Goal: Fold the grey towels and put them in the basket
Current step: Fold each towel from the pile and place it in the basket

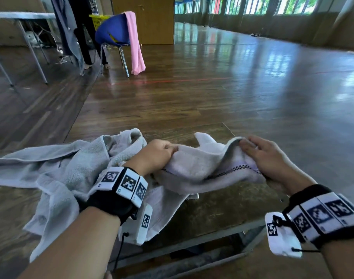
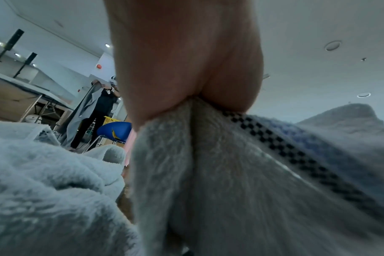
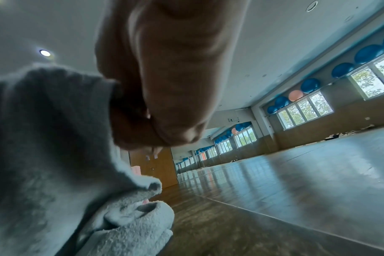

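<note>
A small grey towel [image 1: 202,166] with a black checkered band lies bunched on the brown table [image 1: 222,210], stretched between both hands. My left hand [image 1: 158,154] grips its left end with curled fingers; in the left wrist view the hand [image 2: 182,60] pinches the towel [image 2: 230,173] into a fold. My right hand [image 1: 262,156] holds the towel's raised right edge between thumb and fingers, and the right wrist view shows the hand [image 3: 169,78] on the cloth [image 3: 44,138]. A larger pale grey towel [image 1: 61,174] lies crumpled on the left, partly under my left wrist.
The table's right and near edges are close to my hands. Across the wooden floor stand a blue chair [image 1: 111,31] with a pink towel [image 1: 135,43] draped on it, a yellow basket [image 1: 98,21] behind it, a standing person [image 1: 81,37] and a folding table [image 1: 21,16].
</note>
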### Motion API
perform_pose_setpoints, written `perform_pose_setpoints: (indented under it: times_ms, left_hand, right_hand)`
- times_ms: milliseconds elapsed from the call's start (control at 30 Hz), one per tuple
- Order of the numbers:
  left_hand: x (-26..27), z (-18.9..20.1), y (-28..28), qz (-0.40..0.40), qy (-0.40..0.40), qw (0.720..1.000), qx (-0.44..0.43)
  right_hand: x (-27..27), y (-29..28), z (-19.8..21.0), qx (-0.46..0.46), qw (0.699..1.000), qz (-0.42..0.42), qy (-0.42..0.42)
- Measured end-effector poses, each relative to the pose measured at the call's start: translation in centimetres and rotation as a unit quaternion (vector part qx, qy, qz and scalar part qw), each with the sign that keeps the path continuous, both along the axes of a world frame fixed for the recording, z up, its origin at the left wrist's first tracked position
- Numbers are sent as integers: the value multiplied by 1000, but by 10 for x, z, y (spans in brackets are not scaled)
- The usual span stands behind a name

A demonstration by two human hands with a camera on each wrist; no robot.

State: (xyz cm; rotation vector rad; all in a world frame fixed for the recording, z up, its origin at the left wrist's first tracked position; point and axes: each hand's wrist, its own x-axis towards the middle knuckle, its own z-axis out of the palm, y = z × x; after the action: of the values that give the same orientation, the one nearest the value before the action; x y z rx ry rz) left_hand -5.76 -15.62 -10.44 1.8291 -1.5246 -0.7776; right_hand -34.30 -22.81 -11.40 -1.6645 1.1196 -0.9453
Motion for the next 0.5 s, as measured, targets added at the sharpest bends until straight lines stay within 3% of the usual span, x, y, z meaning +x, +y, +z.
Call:
perform_pose_setpoints:
  times_ms: [100,167,267,333,500]
  left_hand:
    - [-1,-4,4,-57,-140,979,136]
    - [-3,-8,5,-51,-197,971,126]
    - [-10,-12,1,-24,-168,986,-1]
    - [-14,-18,-5,-33,-160,986,-39]
    - [-14,-41,-9,-66,-182,981,26]
  right_hand:
    - [7,-1,-4,7,978,44,205]
    - [15,-1,-9,-12,952,43,303]
    - [35,-1,-12,-73,957,-5,282]
    - [48,-3,-15,-127,956,-14,264]
    - [66,-4,-36,-83,939,62,327]
